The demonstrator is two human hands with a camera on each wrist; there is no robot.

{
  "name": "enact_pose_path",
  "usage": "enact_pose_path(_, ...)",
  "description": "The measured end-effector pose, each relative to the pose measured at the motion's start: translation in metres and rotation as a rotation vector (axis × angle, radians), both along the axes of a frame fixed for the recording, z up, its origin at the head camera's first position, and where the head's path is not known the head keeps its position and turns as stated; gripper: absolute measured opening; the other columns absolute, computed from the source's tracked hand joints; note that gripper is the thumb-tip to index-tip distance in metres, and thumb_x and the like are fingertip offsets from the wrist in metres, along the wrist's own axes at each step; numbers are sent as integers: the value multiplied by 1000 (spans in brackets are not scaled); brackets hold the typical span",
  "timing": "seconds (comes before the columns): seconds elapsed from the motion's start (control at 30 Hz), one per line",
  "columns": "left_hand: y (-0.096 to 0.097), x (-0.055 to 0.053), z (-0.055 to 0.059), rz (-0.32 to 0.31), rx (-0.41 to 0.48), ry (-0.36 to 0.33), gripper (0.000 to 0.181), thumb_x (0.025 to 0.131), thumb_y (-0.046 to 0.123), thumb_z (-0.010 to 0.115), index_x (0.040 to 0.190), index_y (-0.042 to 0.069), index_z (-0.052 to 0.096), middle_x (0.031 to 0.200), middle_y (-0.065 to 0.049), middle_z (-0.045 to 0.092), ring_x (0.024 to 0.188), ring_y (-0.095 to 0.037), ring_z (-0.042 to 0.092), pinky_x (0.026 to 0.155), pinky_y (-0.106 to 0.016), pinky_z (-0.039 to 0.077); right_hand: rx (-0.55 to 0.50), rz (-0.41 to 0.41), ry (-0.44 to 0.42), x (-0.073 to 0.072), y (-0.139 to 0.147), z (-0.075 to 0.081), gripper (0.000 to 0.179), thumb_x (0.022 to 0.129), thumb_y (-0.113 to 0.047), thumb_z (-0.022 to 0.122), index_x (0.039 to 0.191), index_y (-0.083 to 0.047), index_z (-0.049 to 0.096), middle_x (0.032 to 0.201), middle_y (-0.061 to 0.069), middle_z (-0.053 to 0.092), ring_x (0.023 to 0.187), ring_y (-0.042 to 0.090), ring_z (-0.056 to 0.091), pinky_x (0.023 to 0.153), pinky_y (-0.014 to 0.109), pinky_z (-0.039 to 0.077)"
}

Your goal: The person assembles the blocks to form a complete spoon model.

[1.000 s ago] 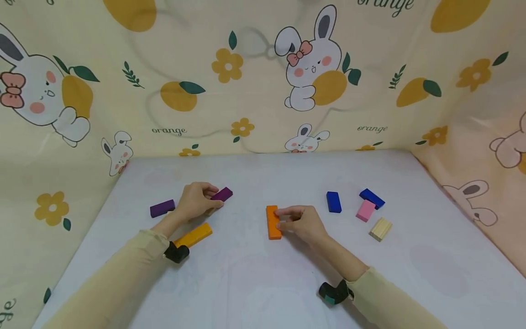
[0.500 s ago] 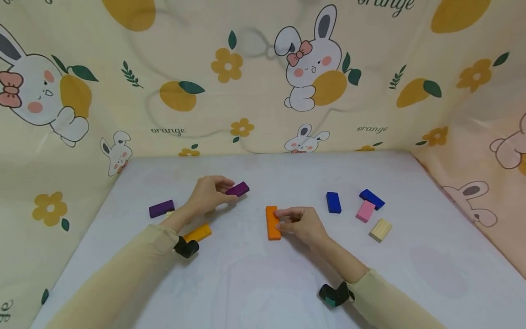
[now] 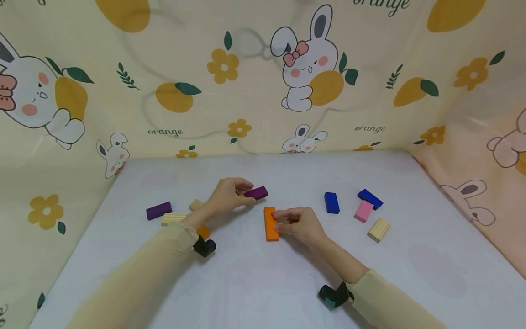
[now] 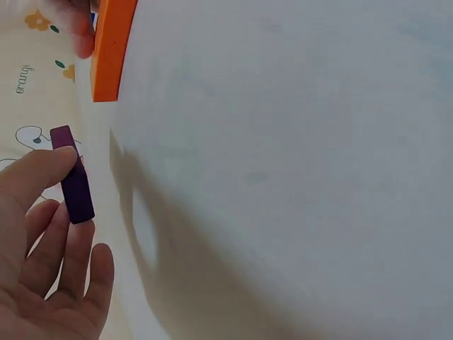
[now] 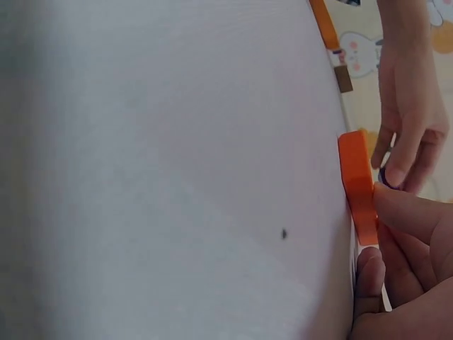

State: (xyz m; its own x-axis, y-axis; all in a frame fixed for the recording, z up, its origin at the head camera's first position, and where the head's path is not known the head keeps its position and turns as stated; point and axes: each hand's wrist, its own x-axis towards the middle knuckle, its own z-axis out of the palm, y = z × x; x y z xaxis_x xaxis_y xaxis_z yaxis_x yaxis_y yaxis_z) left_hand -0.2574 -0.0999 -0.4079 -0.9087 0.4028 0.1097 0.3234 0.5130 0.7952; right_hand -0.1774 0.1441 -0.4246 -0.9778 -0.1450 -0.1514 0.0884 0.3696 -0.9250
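Observation:
My left hand (image 3: 228, 195) pinches a purple wooden block (image 3: 256, 193) between thumb and fingers, raised over the white table (image 3: 255, 283); its shadow falls below in the left wrist view. To its right and nearer stands an upright-looking orange block (image 3: 270, 224), lying lengthwise away from me. My right hand (image 3: 302, 225) holds this orange block at its right side with thumb and fingertips. The right wrist view shows the orange block (image 5: 359, 185) with a slight step along its length, the thumb against it. Behind it there, the left hand (image 5: 410, 106) covers most of the purple block.
At left lie another purple block (image 3: 158, 210), two plain wood blocks (image 3: 174, 219) and a yellow-orange block (image 3: 204, 231) partly hidden by the left wrist. At right are two blue blocks (image 3: 332, 202), a pink block (image 3: 364, 211) against one, and a plain wood block (image 3: 378, 230).
My left hand has carried the purple block rightward, closer to the orange block, uncovering plain wood blocks behind it. My right hand has stayed at the orange block.

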Motion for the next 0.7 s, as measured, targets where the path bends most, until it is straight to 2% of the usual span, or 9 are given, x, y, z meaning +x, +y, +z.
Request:
enact_pose_path(0.13,11,-3,-1,-17,-24,16,40,81,17,83,115,1,70,104,-4,70,91,-18,63,84,-29,52,1,1,2,0,0,1,23,79,-8,83,101,-14,80,96,0,72,79,23,53,59,23,40)
enact_pose_path(0.3,20,-6,-5,-54,-100,41,37,81,16,83,114,2,70,104,-4,71,93,-17,63,86,-29,51,-6,8,6,0,1,0,23,79,-7,83,102,-13,80,95,0,73,80,23,53,60,23,40)
enact_pose_path(0.47,23,-5,-6,-58,-147,18,38,82,16,82,116,4,70,109,-4,71,99,-17,64,93,-32,49,-10,10,11,0,2,-1,24,79,-7,83,101,-12,80,97,0,73,81,24,53,60,23,41)
enact_pose_path(0.6,23,-4,-5,-47,-142,-5,38,82,15,82,116,4,70,110,-5,71,101,-18,65,95,-35,48,-5,12,11,-1,1,-1,23,79,-7,83,101,-13,80,97,0,73,81,24,53,61,23,41)
enact_pose_path(0.7,24,-4,-5,-86,-141,-23,41,83,14,81,120,2,68,111,-6,71,103,-18,66,97,-34,47,6,9,9,0,1,-1,23,79,-8,83,101,-14,80,95,0,72,80,24,53,60,23,41)
